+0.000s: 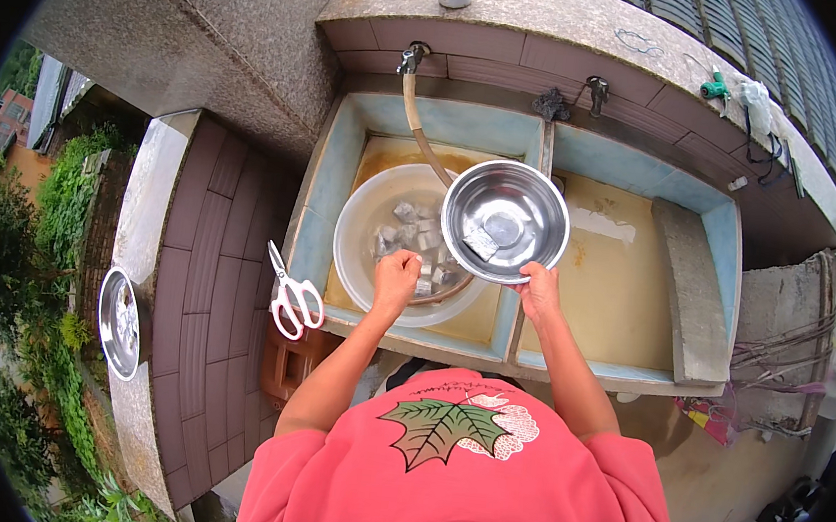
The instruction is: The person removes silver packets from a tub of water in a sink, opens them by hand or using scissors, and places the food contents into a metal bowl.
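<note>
My right hand grips the near rim of a stainless steel bowl, which it holds tilted over the divider of a two-part tiled sink. One silvery piece lies in the bowl. My left hand is over the near part of a translucent plastic basin, its fingers curled; whether they hold anything small cannot be told. Several silvery, block-like pieces lie in water in the basin. A hose runs from the left tap down into the basin.
White-handled scissors lie at the sink's left corner. Another steel bowl with silvery pieces stands on the left wall ledge. A concrete slab leans in the right basin. Behind are a second tap and a dark scrubber.
</note>
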### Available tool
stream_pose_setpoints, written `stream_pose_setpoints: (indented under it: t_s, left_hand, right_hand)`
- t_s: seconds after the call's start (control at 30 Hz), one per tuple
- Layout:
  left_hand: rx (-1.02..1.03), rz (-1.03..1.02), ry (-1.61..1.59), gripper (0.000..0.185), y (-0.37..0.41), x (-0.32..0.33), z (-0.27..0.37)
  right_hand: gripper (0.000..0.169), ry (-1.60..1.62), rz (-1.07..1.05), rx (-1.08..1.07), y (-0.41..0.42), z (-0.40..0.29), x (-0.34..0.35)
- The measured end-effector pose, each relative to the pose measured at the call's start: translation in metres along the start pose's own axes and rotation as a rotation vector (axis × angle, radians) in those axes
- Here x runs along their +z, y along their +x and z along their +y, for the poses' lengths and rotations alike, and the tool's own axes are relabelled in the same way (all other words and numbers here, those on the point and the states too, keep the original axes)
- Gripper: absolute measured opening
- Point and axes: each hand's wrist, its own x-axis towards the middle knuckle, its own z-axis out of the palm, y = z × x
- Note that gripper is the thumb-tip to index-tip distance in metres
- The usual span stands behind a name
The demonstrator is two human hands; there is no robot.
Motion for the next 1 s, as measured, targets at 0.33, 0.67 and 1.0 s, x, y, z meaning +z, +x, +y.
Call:
stream_pose_setpoints:
  t_s: [0.33, 0.67, 1.0]
  left_hand:
    - [0.066, -0.228, 0.069, 0.02, -0.005, 0.031, 0.015]
    - [0.007, -0.305, 0.006, 0.021, -0.006, 0.043, 0.012]
    - [-0.062, -0.273, -0.019, 0.019, -0.02, 0.034, 0.021]
  right_hand:
    - [0.029, 0.025, 0.151, -0.049, 0.009, -0.019, -0.035]
    - [0.029, 0.021, 0.162, -0.081, 0.022, -0.029, -0.03]
    - [0.029, 0.064, 0.155, -0.067, 0.1, -0.062, -0.008]
